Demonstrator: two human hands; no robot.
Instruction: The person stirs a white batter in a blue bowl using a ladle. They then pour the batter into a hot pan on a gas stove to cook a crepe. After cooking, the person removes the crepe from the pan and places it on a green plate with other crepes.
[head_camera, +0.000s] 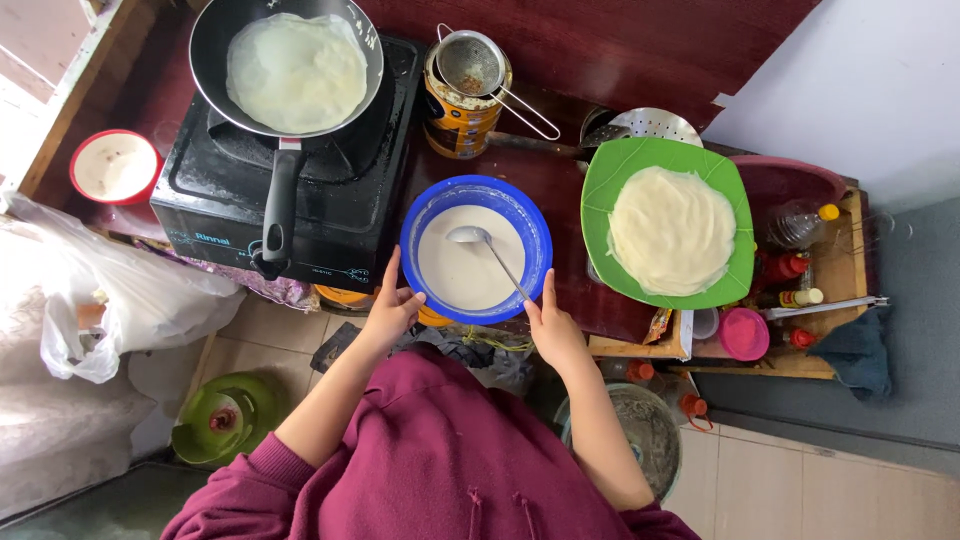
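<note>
Here, left hand (392, 308): fingers curled on the near-left rim of the blue bowl (427, 200). Right hand (553, 330): fingers closed against the near-right rim, thumb upward. Bowl: sits at the counter's front edge, between the stove and the green plate, holding pale batter. Ladle (480, 244): bowl sunk in the batter, handle leaning on the rim near the right hand. Black pan (215, 40): on the stove (190, 190), a thin pale crepe (296, 72) inside. Green plate (602, 190): stacked crepes. Strainer (470, 62): resting on a tin. Risk, as judged: the bowl stands close to the edge, so an uneven pull could tip batter over; the unattended crepe may scorch.
</note>
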